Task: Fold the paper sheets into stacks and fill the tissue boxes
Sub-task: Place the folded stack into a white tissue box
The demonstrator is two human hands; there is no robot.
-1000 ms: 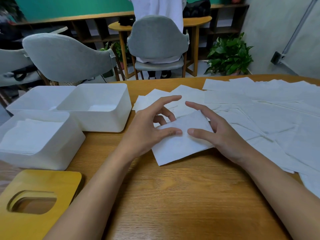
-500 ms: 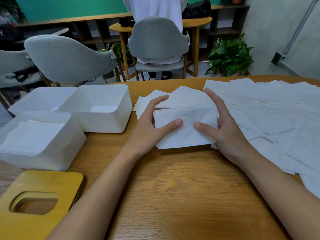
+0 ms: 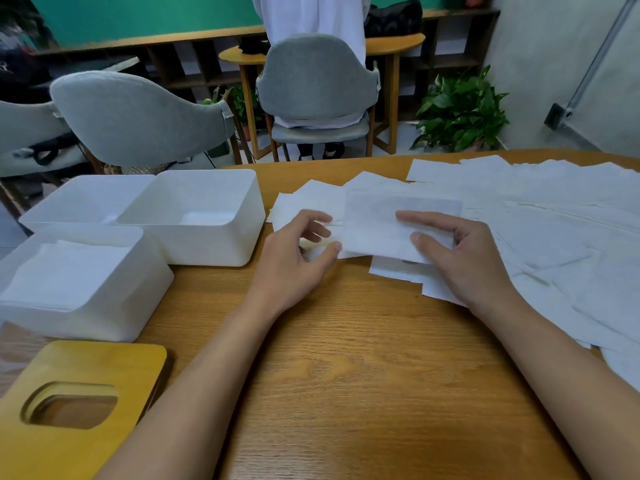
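A folded white paper sheet hangs just above the wooden table in front of me. My right hand pinches its right side, index finger and thumb on top. My left hand sits at the sheet's left edge with loosely curled fingers, its thumb tip touching the lower left corner. More folded sheets lie beneath and behind. Three white tissue boxes stand at the left. The nearest box holds a stack of sheets, the middle box looks empty, and the far box shows no contents.
A spread of loose unfolded sheets covers the table's right side. A yellow wooden lid with an oval slot lies at the near left. Grey chairs, a seated person and a potted plant are beyond the table's far edge.
The sheet went from flat under both hands to folded and shifted right. My left hand has let go of it and curled beside its edge, while my right hand keeps hold.
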